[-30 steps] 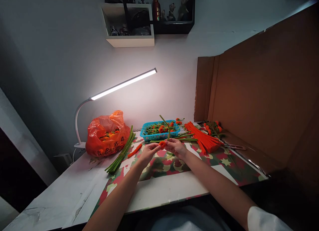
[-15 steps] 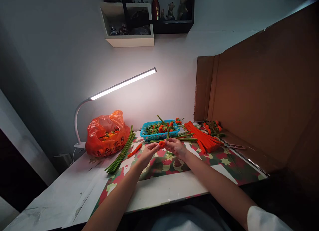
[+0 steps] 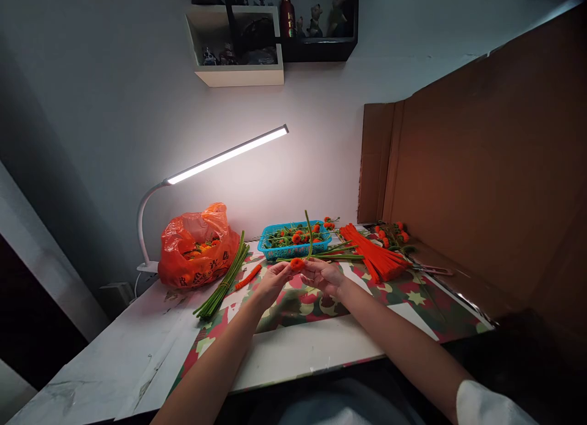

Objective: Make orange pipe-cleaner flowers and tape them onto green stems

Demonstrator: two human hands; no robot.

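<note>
Pinching the small orange piece (image 3: 297,264) between nearly closed fingertips, the left hand (image 3: 276,279) meets the right hand (image 3: 323,274), its thumb and forefinger narrowed on the piece's other edge beside an upright green stem (image 3: 309,232), before the blue basket (image 3: 288,252).

Arms (image 3: 215,358) converging, left grip (image 3: 274,280) pinching, right grip (image 3: 324,276) pinching

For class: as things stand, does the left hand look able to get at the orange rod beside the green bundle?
Probably yes: the orange rod lies close by the left hand, nothing visible between them, though that hand holds an orange piece and may need freeing first.
</note>
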